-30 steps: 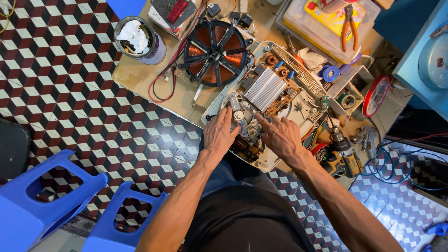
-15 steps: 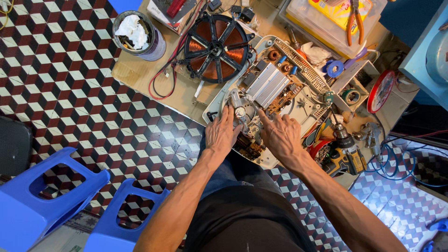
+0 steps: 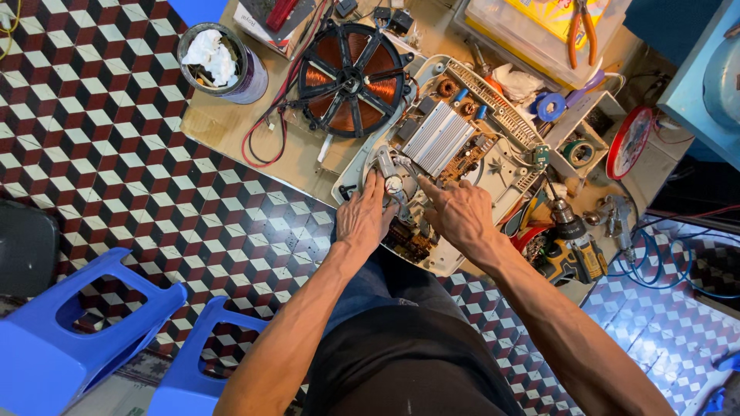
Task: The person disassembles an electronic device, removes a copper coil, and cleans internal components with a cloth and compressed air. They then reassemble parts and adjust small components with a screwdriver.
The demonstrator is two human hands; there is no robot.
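Both hands rest on the opened cooker base [image 3: 493, 166] at the near edge of the bench [image 3: 231, 127]. The left hand [image 3: 366, 216] presses flat, fingers loosely spread, beside a small grey part [image 3: 389, 173]; the right hand [image 3: 459, 212] points its forefinger at it, holding nothing. The copper coil [image 3: 351, 77] lies farther left.

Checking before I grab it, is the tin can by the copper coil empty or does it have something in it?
Not empty: the tin can stands upright with crumpled white rag filling its open top.

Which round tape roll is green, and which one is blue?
The green tape roll lies in the white tray's compartment, right of the opened appliance. The blue tape roll lies farther up, beside the purple-handled tool.
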